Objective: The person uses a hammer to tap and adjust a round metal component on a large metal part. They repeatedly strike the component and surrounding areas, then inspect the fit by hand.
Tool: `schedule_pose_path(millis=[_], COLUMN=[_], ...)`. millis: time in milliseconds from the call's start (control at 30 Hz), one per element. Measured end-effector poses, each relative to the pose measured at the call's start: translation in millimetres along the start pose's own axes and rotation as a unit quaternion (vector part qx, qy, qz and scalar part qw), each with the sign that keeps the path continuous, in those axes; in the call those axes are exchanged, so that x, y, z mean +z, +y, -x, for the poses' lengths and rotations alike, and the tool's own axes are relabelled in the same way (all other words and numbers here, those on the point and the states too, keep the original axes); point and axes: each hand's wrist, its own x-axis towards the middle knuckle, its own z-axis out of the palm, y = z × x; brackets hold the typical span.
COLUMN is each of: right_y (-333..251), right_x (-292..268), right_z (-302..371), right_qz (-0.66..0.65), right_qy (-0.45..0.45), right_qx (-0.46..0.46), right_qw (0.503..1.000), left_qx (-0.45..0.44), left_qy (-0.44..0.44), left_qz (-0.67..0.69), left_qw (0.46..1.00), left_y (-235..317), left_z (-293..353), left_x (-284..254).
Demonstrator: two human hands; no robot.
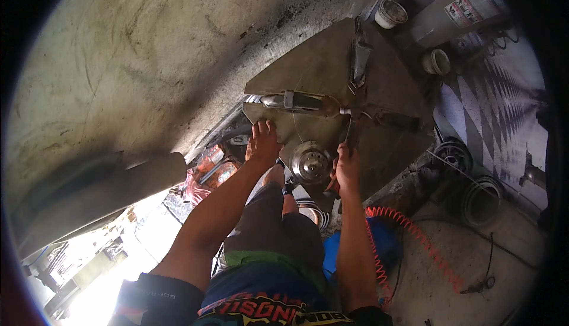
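A broad grey metal turntable (308,59) with several clamp jaws (296,101) set along its slots stands in front of me. My right hand (347,169) is closed around the orange-and-black handle (333,187) of a hammer-like tool. Its thin dark shaft (349,130) points away from me, toward the middle of the turntable, where a small shiny metal piece (345,111) shows. On the near part of the plate, between my hands, lies a silver brake disc (311,163) with holes round its centre. My left hand (262,141) rests flat at the plate's near left edge, fingers apart, holding nothing.
Two white buckets (391,14) stand at the far right beside a grey column (456,12). Right of me are a red coiled air hose (409,222), a blue object (385,246) and a hose coil (481,200). Red-orange items (216,166) lie left of my left hand.
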Motion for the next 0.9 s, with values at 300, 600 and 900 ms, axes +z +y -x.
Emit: schedule_pose_path(millis=[300,600,900], right_y=[-2.3,-2.0,-0.4], right_x=[3.0,8.8,4.3], right_z=[-5.9,-4.7,-1.3], right_qz=[-0.003,0.028,-0.001], right_qy=[0.042,0.078,0.087], right_qx=[0.008,0.019,-0.014], right_qw=[0.999,0.996,0.996], left_qx=[-0.015,-0.008,-0.008], left_qy=[-0.049,-0.029,-0.021], left_qz=[0.000,0.009,0.020], left_qw=[0.999,0.999,1.000], left_y=[0.0,-0.2,2.1], left_z=[-4.7,-0.6,-2.7], left_x=[-8.7,-4.2,-4.1])
